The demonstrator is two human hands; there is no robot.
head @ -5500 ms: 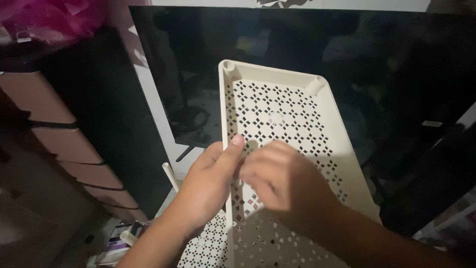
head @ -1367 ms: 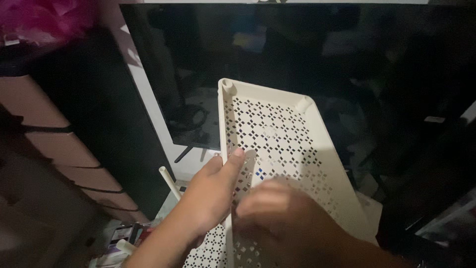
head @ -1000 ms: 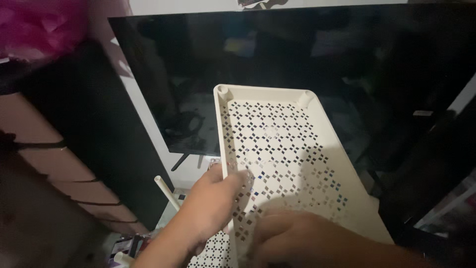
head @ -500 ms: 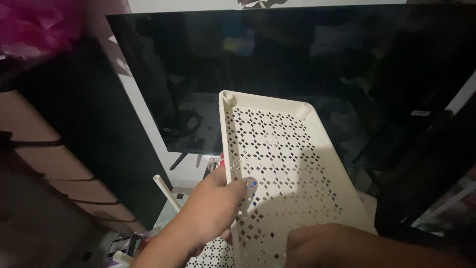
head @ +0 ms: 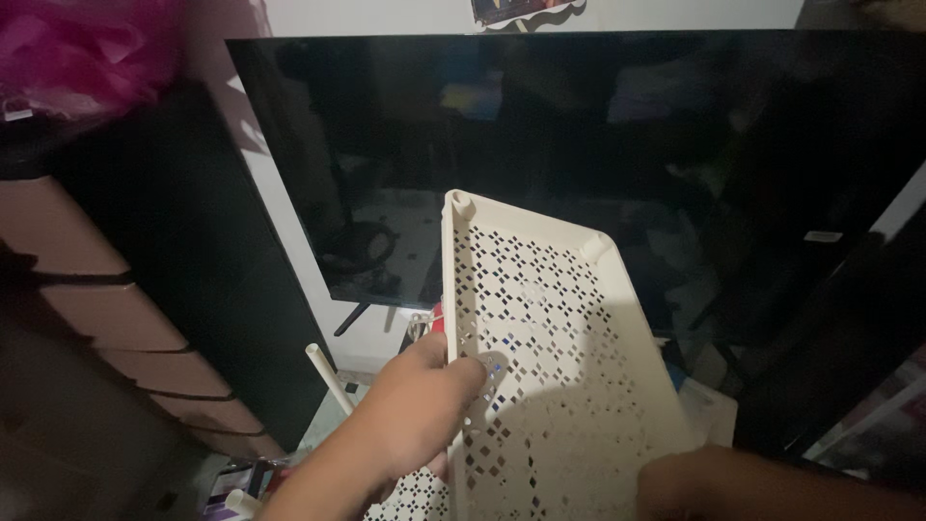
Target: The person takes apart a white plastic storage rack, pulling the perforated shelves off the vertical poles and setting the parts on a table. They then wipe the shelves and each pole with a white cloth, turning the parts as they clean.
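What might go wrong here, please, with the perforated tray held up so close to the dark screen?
The tray's far corner points at the dark screen behind it, so a push forward might scratch it. Only the left hand clearly pinches the tray's left rim, so it may tip. The loose white tube beside it could get knocked.

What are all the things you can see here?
Perforated tray: one, cream, centre, tilted, held at its left rim.
Screen: one, black, switched off, behind the tray.
Drawer unit: one, brownish, left.
Pink bag: one, top left, blurred.
White tubes: two, lower left, below the screen.
Left hand: one, gripping the tray's left rim.
Right hand: one, bottom right, dark and blurred; grip unclear.
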